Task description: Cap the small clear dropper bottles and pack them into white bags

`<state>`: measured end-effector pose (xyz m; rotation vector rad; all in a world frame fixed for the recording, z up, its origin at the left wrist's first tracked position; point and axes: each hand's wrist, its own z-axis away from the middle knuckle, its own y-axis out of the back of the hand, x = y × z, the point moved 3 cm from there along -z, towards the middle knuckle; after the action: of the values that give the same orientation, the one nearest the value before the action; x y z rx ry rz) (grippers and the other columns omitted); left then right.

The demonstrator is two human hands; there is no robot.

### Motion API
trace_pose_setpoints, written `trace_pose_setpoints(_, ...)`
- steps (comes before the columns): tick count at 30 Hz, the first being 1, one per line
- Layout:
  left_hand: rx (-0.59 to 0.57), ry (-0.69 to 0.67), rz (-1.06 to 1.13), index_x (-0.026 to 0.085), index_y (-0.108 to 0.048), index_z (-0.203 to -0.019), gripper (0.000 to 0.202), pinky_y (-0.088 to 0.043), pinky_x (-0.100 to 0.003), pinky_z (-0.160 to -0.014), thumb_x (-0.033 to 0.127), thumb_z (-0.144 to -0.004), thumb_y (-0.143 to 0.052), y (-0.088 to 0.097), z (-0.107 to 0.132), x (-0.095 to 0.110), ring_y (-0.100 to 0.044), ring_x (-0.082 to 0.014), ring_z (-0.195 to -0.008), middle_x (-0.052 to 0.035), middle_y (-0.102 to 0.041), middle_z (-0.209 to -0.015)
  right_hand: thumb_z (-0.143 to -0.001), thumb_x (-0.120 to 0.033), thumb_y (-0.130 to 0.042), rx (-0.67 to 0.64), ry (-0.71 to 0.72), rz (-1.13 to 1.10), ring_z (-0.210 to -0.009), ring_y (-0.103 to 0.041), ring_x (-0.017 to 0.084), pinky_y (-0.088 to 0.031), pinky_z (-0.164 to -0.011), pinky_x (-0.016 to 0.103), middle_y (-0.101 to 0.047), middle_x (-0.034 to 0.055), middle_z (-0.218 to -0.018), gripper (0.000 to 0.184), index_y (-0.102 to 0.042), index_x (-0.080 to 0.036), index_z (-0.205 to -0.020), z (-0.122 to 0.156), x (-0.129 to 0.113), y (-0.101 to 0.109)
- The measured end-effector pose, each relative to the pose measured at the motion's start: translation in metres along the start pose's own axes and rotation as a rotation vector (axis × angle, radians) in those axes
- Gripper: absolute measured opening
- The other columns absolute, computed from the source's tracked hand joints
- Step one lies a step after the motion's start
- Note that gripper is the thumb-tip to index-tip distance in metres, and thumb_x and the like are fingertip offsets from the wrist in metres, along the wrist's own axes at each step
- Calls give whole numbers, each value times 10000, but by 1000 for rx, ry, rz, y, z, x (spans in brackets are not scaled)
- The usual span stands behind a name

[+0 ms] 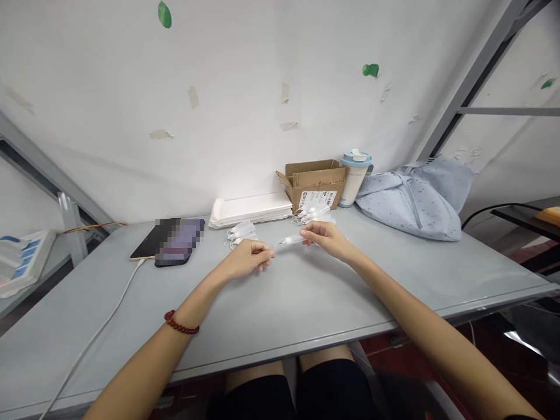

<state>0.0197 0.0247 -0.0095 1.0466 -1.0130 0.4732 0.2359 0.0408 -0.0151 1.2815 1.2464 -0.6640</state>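
Both my hands hold one small clear plastic sleeve (290, 240) stretched between them above the grey table (306, 303). My left hand (247, 258), with a red bead bracelet on its wrist, pinches the sleeve's left end. My right hand (326, 236) grips the right end with closed fingers. A small heap of similar clear sleeves (240, 232) lies just beyond my left hand. Another heap (315, 213) lies beyond my right hand, in front of an open cardboard box (315, 182).
A stack of white trays (251, 209) leans by the wall. A blue-lidded cup (354, 178) and a light blue cloth bag (415, 198) stand at the right. A tablet and dark phone (168, 240) with a white cable (100, 332) lie at the left.
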Motion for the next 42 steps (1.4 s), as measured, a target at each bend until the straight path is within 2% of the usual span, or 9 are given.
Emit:
trace_pose_setpoints(9,22,5,130,129,-654,-792,309,-399,-229,-513,423,-752,-569,0,-1,-2,-503,-95,-533,-36,-614,-701,-786,-481,-576,-27,2,-2,-665,-578,143,-445,-683,275,-632,31,-700,329,-612,-155,-811,1,-1,-2)
trace_pose_setpoints(15,16,23,177,107,-656,-838,314,-381,-233,-512,399,-773,-558,-1,-1,-2,-484,-92,-518,-32,-593,-661,-798,-464,-571,-37,-3,-9,-664,-571,135,-440,-685,270,-638,32,-706,315,-615,-153,-824,2,-3,-3)
trace_pose_setpoints(23,20,19,226,121,-644,-762,308,-384,-231,-516,423,-760,-583,-2,-1,-3,-483,-87,-530,-30,-598,-704,-794,-470,-572,-52,0,13,-661,-578,135,-438,-676,269,-637,25,-694,316,-616,-158,-798,4,-6,-5)
trace_pose_setpoints(42,8,22,244,115,-659,-809,322,-376,-233,-517,424,-749,-590,-2,1,1,-481,-90,-528,-26,-586,-687,-802,-467,-564,-50,5,7,-676,-580,140,-459,-699,284,-644,35,-721,311,-608,-159,-820,3,-3,-7)
